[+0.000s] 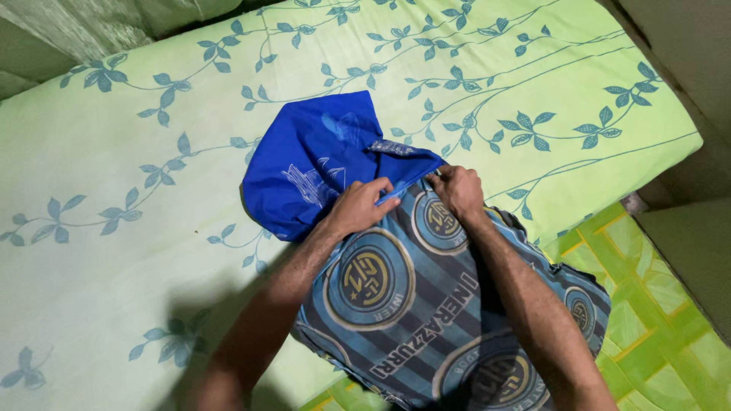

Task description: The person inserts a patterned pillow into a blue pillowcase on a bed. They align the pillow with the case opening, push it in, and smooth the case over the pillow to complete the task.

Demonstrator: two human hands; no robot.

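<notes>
Setting: a bed (114, 190) covered by a pale green sheet printed with blue-grey leaf sprigs and thin vine lines, filling most of the head view; a dull green wall or headboard area runs along the far edge, and a brighter green cover with yellow lattice lines (647, 304) lies at the near right. Item one: a cushion or pillow in a blue-and-black striped case with round crests (396, 304), lying on the near edge of the bed, directly under both forearms and extending toward the viewer from the grip. Item two: a plain royal-blue cloth bag or cover with faint pale line drawings (312, 164), crumpled, lying on the sheet just beyond the grip and to its left, its open edge meeting the far end of the striped case. Left hand (358, 207): grip closed, fingers curled and pinching the rim of the blue cloth where it overlaps the striped case. Right hand (458, 190): grip closed, fingertips pinching the same blue rim just beside the left hand, the knuckles turned upward. The two hands are near one another, with a short span of rim between them. Forearm shadows fall on the sheet to the near left of the grip.
</notes>
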